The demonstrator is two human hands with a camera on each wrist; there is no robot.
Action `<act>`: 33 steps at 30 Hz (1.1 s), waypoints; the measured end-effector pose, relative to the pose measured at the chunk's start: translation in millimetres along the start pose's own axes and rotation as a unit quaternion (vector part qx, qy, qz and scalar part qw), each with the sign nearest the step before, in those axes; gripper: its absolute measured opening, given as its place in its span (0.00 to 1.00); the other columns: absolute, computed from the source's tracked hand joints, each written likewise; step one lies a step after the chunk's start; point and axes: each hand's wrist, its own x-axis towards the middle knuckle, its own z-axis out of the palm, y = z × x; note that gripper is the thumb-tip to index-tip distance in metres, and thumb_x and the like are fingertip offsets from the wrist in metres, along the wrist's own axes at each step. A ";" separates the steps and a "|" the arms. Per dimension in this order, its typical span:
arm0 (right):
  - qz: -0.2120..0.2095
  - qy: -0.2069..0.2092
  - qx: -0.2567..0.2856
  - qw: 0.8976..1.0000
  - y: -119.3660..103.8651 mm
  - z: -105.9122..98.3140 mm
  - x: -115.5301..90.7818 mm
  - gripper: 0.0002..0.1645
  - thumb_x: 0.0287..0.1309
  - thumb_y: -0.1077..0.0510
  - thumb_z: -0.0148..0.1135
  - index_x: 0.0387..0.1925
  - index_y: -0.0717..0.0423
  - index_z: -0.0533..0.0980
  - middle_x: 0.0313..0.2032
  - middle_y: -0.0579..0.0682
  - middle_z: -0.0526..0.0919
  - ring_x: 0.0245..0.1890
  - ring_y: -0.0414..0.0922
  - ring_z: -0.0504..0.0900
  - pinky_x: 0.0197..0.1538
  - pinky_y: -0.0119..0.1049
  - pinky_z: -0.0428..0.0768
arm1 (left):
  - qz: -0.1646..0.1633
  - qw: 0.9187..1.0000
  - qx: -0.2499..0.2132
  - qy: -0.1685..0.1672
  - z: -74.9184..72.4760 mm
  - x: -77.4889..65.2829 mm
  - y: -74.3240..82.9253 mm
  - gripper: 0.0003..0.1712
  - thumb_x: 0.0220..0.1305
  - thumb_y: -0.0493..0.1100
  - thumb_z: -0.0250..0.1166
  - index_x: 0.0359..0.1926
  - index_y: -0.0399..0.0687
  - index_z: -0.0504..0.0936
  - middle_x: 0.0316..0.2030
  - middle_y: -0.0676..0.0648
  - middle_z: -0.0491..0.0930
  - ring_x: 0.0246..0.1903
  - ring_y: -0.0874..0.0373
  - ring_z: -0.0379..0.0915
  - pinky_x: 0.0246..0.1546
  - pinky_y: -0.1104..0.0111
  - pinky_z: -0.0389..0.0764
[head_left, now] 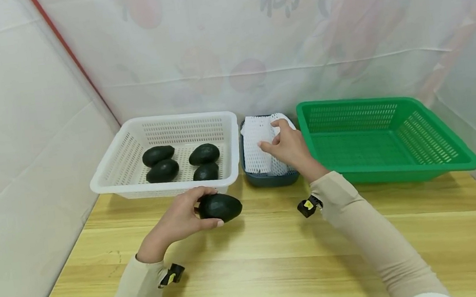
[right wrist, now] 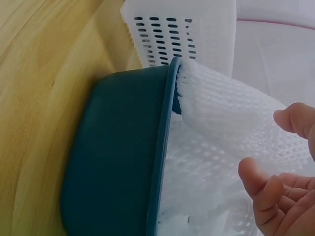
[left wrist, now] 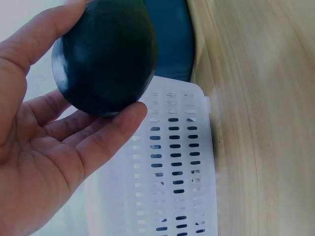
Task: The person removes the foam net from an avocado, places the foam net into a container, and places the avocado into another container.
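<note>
My left hand (head_left: 181,217) grips a dark green avocado (head_left: 220,207) just in front of the white basket; the left wrist view shows fingers and thumb around the avocado (left wrist: 106,56). Over the dark blue bin (head_left: 271,180) is my right hand (head_left: 287,146), thumb and forefinger apart. White foam net sleeves (head_left: 257,145) lie in that bin. In the right wrist view the fingertips (right wrist: 252,176) hover close to a foam net sleeve (right wrist: 231,108), with a gap between thumb and finger; whether they touch it I cannot tell.
A white perforated basket (head_left: 167,188) at the back left holds several avocados (head_left: 162,171). At the back right stands a green perforated basket (head_left: 392,167). All rest on a wooden table (head_left: 252,274), with pale sheeting (head_left: 208,39) behind.
</note>
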 end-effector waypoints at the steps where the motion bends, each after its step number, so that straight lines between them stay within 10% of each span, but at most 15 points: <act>1: -0.002 0.000 -0.002 1.000 -0.5 -0.4 -0.5 0.41 0.54 0.44 0.63 0.62 0.59 0.60 0.30 0.53 0.79 0.26 0.48 0.75 0.29 0.42 0.72 | 0.000 1.000 0.001 0.000 -0.1 0.2 0.1 0.35 0.40 0.49 0.78 0.51 0.45 0.76 0.47 0.50 0.76 0.42 0.57 0.71 0.39 0.63 0.76; 17: 0.004 -0.084 -0.101 0.991 -19.0 -25.7 -21.7 0.35 0.56 0.46 0.61 0.60 0.58 0.64 0.49 0.61 0.76 0.43 0.57 0.76 0.41 0.51 0.73 | 0.010 1.000 -0.019 0.020 -13.2 -1.2 2.8 0.37 0.43 0.50 0.77 0.53 0.42 0.76 0.47 0.47 0.76 0.40 0.57 0.73 0.34 0.68 0.78; 33: -0.034 -0.159 -0.150 0.975 -43.8 -24.5 -36.9 0.32 0.54 0.48 0.63 0.57 0.58 0.69 0.43 0.55 0.80 0.41 0.51 0.77 0.40 0.48 0.75 | 0.043 0.995 -0.020 0.093 -26.2 3.8 4.3 0.33 0.42 0.48 0.77 0.51 0.45 0.78 0.48 0.49 0.77 0.42 0.57 0.72 0.32 0.63 0.78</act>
